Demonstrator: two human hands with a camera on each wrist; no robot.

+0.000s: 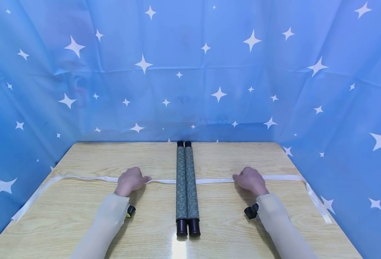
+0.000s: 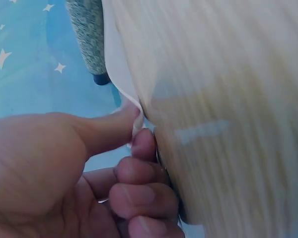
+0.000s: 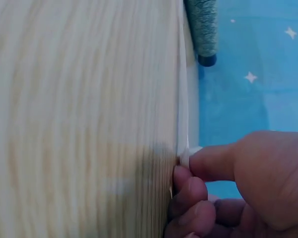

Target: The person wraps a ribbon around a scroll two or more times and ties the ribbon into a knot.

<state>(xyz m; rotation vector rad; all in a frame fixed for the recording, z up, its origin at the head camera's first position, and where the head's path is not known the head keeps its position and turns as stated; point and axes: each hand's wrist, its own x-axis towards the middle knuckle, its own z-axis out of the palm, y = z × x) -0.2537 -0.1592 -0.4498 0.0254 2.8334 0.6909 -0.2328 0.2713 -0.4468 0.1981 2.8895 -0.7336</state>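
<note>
Two rolls of a scroll (image 1: 186, 183), in grey-green patterned cloth with dark end knobs, lie side by side down the middle of the table. A long white ribbon (image 1: 213, 181) runs crosswise at the rolls, showing on both sides of them. My left hand (image 1: 132, 180) pinches the ribbon left of the rolls; the left wrist view shows the ribbon (image 2: 120, 74) between thumb and curled forefinger. On the other side, my right hand (image 1: 250, 180) pinches the ribbon between thumb and fingers, as the right wrist view confirms. Whether the ribbon passes under the rolls is hidden.
The light wood table (image 1: 145, 216) carries the ribbon's loose ends, which trail to its left and right edges. A blue curtain (image 1: 184, 104) with white stars encloses the back and sides. Small dark cameras (image 1: 251, 211) sit at both wrists.
</note>
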